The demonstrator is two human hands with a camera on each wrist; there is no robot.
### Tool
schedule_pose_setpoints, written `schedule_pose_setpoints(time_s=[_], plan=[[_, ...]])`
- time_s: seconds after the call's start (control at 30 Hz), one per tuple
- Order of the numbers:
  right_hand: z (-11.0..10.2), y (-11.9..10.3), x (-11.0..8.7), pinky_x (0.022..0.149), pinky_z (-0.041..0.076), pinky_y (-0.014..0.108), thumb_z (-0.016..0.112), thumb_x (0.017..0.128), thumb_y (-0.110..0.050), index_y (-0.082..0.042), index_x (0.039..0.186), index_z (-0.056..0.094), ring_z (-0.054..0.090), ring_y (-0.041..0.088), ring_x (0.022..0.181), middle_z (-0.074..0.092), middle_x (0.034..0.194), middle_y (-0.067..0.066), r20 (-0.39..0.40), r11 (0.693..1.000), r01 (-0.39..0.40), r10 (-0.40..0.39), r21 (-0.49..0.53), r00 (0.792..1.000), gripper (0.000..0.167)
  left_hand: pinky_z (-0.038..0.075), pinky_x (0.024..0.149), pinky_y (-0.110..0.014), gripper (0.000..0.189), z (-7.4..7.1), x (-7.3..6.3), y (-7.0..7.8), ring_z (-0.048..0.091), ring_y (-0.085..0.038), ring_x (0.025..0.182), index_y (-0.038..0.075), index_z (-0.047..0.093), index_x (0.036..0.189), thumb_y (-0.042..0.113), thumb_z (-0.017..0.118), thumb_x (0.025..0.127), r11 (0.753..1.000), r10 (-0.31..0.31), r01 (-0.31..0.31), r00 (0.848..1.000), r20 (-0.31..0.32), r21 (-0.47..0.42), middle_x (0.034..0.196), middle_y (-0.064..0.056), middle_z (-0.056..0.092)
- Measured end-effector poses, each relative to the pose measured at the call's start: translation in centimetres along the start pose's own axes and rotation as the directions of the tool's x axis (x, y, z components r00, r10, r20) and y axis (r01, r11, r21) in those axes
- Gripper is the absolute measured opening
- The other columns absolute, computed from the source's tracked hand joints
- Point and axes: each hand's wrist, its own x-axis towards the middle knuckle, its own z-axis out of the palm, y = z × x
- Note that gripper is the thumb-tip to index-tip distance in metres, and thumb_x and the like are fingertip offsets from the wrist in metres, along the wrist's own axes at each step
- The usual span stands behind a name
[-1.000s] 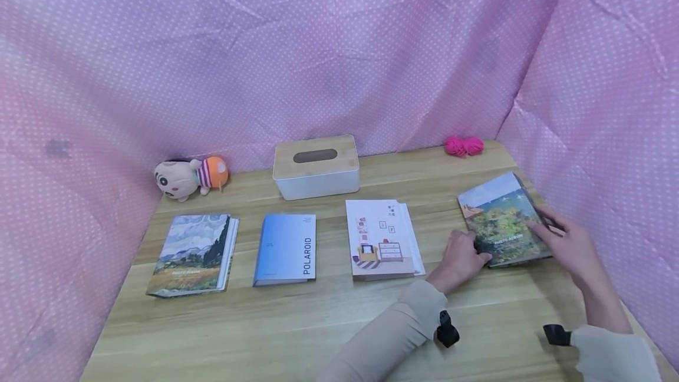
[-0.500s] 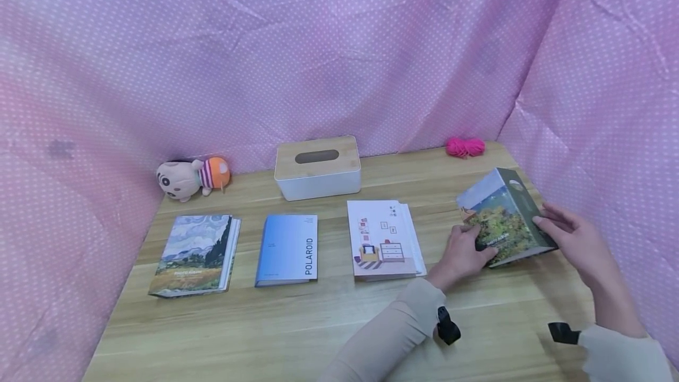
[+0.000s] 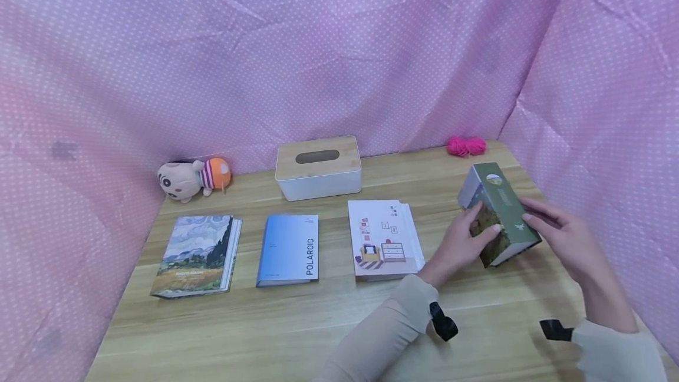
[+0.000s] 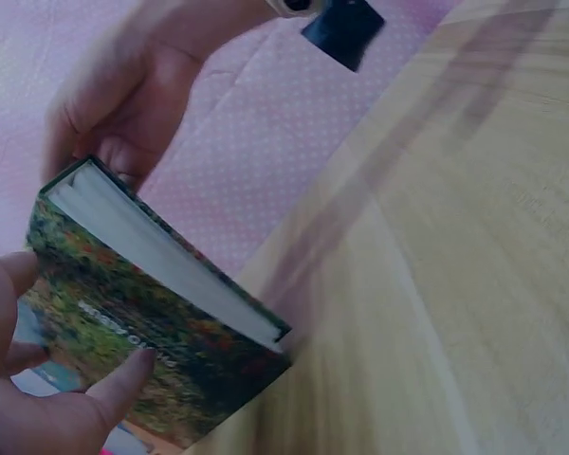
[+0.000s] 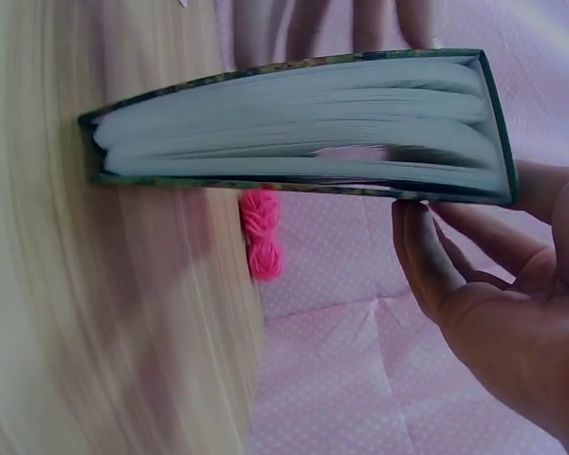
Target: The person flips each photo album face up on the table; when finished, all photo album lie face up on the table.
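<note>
A thick photo album (image 3: pixel 504 202) with a painted garden cover stands on its fore-edge at the table's right, green spine upward and leaning slightly. My right hand (image 3: pixel 564 246) holds its spine side, thumb at the spine and fingers against the back cover, as the right wrist view shows. On the front cover rest the spread fingers and thumb of my left hand (image 3: pixel 458 247). In the left wrist view the cover (image 4: pixel 123 313) faces the left hand, with the page edges (image 4: pixel 171 251) showing. White pages (image 5: pixel 303 118) fan slightly apart between the covers in the right wrist view.
Left of the hands lie a white illustrated album (image 3: pixel 384 240), a blue Polaroid album (image 3: pixel 288 249) and a landscape-covered album (image 3: pixel 193 255). Behind them are a plush toy (image 3: pixel 193 180), a tissue box (image 3: pixel 318 170) and pink yarn (image 3: pixel 465 146). Pink dotted cloth (image 3: pixel 318 46) borders the table.
The garden-cover album has turned from lying face up to standing on its fore-edge, its green spine now on top. My right hand raised the spine side; the left hand moved higher along the front cover.
</note>
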Motion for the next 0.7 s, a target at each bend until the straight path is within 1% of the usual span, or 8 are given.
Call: schedule_pose_setpoints(time_s=[0.13,0.27,0.3,0.37,0.5,0.57,0.63,0.7], plan=[[0.9,-0.4,0.3,0.083,0.043,0.002,0.056,0.097,-0.021,-0.004,0.141,0.046,0.051,-0.017,0.105,0.054,0.121,-0.028,0.034,0.999,-0.013,0.015,-0.05,0.999,0.048,0.045,0.095,-0.021,0.067,-1.2,-0.2,0.3,0.048,-0.003,0.122,0.027,0.025,0.151,0.042,0.056,0.094,0.998,-0.023,0.022,1.0,-0.01,-0.061,0.144,0.005,0.043],[1.7,-0.5,0.4,0.087,0.041,0.002,0.052,0.099,-0.024,-0.008,0.144,0.042,0.047,-0.018,0.112,0.051,0.135,-0.018,0.102,0.997,0.016,-0.008,-0.076,0.995,0.049,0.046,0.097,-0.022,0.072,-2.5,-0.6,0.8,0.05,-0.006,0.123,0.024,0.022,0.153,0.04,0.059,0.094,0.997,-0.055,0.054,0.998,-0.013,-0.051,0.146,0.004,0.042],[1.9,-0.4,0.4,0.088,0.04,0.003,0.05,0.1,-0.024,-0.009,0.145,0.041,0.046,-0.018,0.114,0.049,0.139,-0.014,0.125,0.997,0.029,-0.019,-0.075,0.992,0.048,0.045,0.097,-0.022,0.073,-2.8,-0.8,0.9,0.05,-0.007,0.123,0.024,0.02,0.153,0.041,0.059,0.093,0.997,-0.063,0.063,0.998,-0.013,-0.036,0.147,0.004,0.041],[2.2,-0.3,0.5,0.089,0.041,0.004,0.045,0.102,-0.025,-0.009,0.146,0.04,0.044,-0.017,0.116,0.046,0.142,-0.011,0.168,0.996,0.052,-0.04,-0.071,0.985,0.047,0.045,0.098,-0.022,0.075,-3.4,-1.0,1.2,0.052,-0.008,0.123,0.024,0.018,0.153,0.041,0.06,0.093,0.997,-0.074,0.074,0.997,-0.016,-0.008,0.148,0.002,0.04],[2.7,0.4,0.5,0.089,0.043,0.007,0.038,0.104,-0.026,-0.003,0.145,0.038,0.045,-0.016,0.116,0.046,0.136,-0.019,0.252,0.999,0.051,-0.045,-0.019,0.967,0.048,0.046,0.094,-0.019,0.079,-4.2,-1.3,1.3,0.053,-0.007,0.12,0.025,0.017,0.154,0.044,0.061,0.091,0.994,-0.095,0.097,0.995,-0.026,0.054,0.146,0.002,0.041],[3.0,0.8,0.5,0.089,0.044,0.007,0.038,0.104,-0.027,-0.001,0.146,0.036,0.046,-0.016,0.115,0.045,0.134,-0.021,0.295,0.999,0.038,-0.035,-0.004,0.955,0.049,0.046,0.094,-0.019,0.08,-4.4,-1.5,1.2,0.053,-0.007,0.12,0.025,0.017,0.154,0.046,0.061,0.091,0.99,-0.103,0.105,0.994,-0.028,0.091,0.146,0.001,0.041],[3.3,1.3,0.6,0.09,0.044,0.008,0.038,0.104,-0.028,-0.002,0.147,0.035,0.045,-0.016,0.116,0.044,0.138,-0.016,0.336,1.0,0.022,-0.019,-0.005,0.942,0.05,0.045,0.096,-0.02,0.081,-4.6,-1.6,1.1,0.051,-0.008,0.121,0.026,0.017,0.154,0.048,0.061,0.09,0.985,-0.109,0.111,0.994,-0.028,0.132,0.147,0.0,0.04],[3.6,1.7,0.7,0.09,0.043,0.008,0.04,0.104,-0.029,-0.004,0.147,0.034,0.044,-0.014,0.118,0.042,0.146,-0.005,0.366,0.999,0.01,0.007,-0.046,0.93,0.051,0.045,0.099,-0.024,0.082,-4.8,-1.7,0.9,0.048,-0.01,0.125,0.026,0.017,0.154,0.05,0.061,0.089,0.978,-0.12,0.123,0.992,-0.031,0.168,0.149,-0.001,0.039]])
